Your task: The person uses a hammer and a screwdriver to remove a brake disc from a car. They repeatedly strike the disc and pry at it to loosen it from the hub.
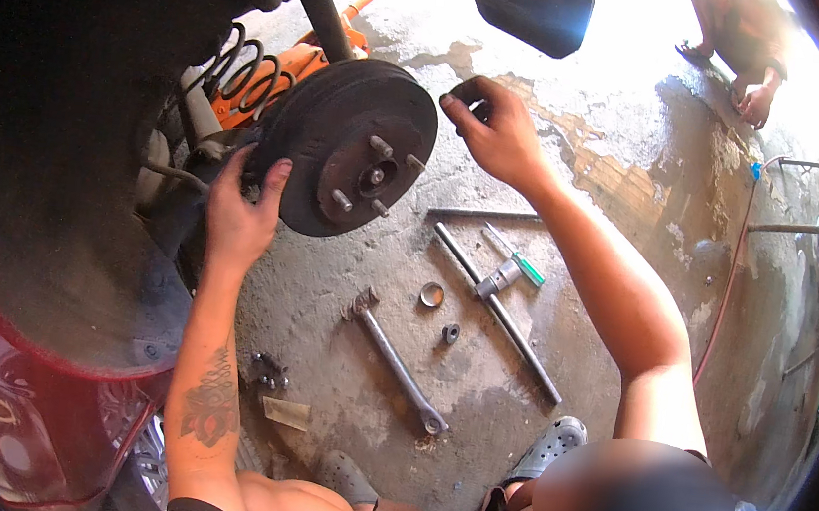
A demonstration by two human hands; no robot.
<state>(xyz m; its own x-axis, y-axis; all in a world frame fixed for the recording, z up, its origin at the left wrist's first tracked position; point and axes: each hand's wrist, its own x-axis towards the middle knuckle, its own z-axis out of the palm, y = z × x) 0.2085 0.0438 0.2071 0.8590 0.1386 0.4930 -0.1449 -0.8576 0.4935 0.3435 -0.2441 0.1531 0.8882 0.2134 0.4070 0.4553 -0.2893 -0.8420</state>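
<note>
A dark, rusty brake drum [343, 129] with several wheel studs sits on a car's hub under the wheel arch. My left hand [240, 208] grips the drum's lower left rim, fingers curled behind it. Just past the drum's upper right edge, my right hand [493, 130] has its fingers bent around the rim there; whether it holds anything small I cannot tell. A coil spring [244, 74] shows behind the drum.
On the concrete floor lie a long wrench [399, 359], a long breaker bar with socket [499, 310], a green-handled screwdriver [519, 260], a metal ring [432, 295], a nut [450, 333] and small bolts [268, 370]. An orange jack [301, 55] stands behind. Another person [740, 51] crouches far right.
</note>
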